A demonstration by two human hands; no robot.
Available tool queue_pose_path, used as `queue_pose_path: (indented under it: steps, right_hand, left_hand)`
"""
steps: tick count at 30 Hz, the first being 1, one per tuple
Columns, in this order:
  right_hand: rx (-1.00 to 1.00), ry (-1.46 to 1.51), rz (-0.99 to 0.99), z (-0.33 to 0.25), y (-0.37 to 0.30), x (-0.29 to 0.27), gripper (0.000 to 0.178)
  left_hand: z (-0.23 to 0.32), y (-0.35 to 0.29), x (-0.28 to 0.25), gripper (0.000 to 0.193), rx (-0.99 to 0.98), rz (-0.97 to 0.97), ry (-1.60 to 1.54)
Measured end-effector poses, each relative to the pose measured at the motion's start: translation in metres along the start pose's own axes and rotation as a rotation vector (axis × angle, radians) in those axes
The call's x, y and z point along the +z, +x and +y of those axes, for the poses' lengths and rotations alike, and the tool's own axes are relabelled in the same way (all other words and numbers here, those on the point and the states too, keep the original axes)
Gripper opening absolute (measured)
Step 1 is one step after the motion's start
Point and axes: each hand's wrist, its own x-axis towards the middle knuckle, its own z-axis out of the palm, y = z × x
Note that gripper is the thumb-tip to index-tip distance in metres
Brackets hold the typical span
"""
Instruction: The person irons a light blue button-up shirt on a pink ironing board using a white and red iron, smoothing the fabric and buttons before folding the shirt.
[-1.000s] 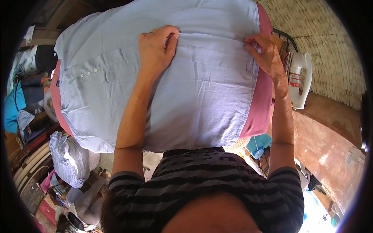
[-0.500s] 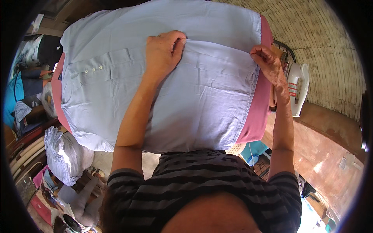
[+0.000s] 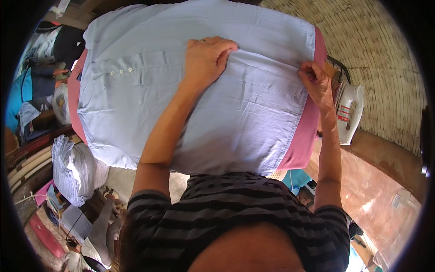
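Observation:
A light blue shirt (image 3: 253, 122) with a short row of white buttons lies spread over an ironing board with a dusty-red cover (image 3: 301, 140). My left hand (image 3: 207, 62) is near the shirt's middle, its thumb and forefinger pinching up a fold of cloth. From that pinch a raised ridge runs right toward the hem. At the right hem my right hand (image 3: 318, 85) is closed, thumb and fingertips together at the fabric's edge. The exact grip there is partly hidden by the fingers. Small wrinkles show across the near part of the shirt.
A white iron (image 3: 350, 113) stands upright just beyond the board's right end, close to my right forearm. A woven wall (image 3: 380, 68) rises behind it. A full plastic bag (image 3: 77, 172) sits at lower left. Another person in blue (image 3: 20, 97) is at far left.
The whole view has shifted, so the board appears farther right. My left hand has slid slightly right along the shirt, still pinching it. My right hand stays at the hem.

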Motion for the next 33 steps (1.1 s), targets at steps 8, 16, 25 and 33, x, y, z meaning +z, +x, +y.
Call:
queue_pose_path:
  steps: [8, 16, 25, 33]
  right_hand:
    - [-0.101, 0.039, 0.08, 0.008, 0.0, 0.008, 0.015]
    - [-0.07, -0.014, 0.267, -0.003, -0.007, 0.022, 0.016]
    - [-0.232, -0.216, 0.362, 0.0, -0.007, 0.021, 0.013]
    - [-0.27, -0.678, 0.521, -0.023, -0.051, -0.098, 0.023]
  left_hand:
    - [-0.003, -0.002, 0.004, 0.018, 0.079, 0.044, 0.066]
    - [-0.001, -0.001, -0.001, 0.025, 0.1, -0.03, 0.142]
    - [0.002, 0.001, -0.006, 0.029, 0.102, -0.089, 0.109]
    - [-0.003, -0.006, -0.012, 0.026, 0.067, -0.085, 0.162]
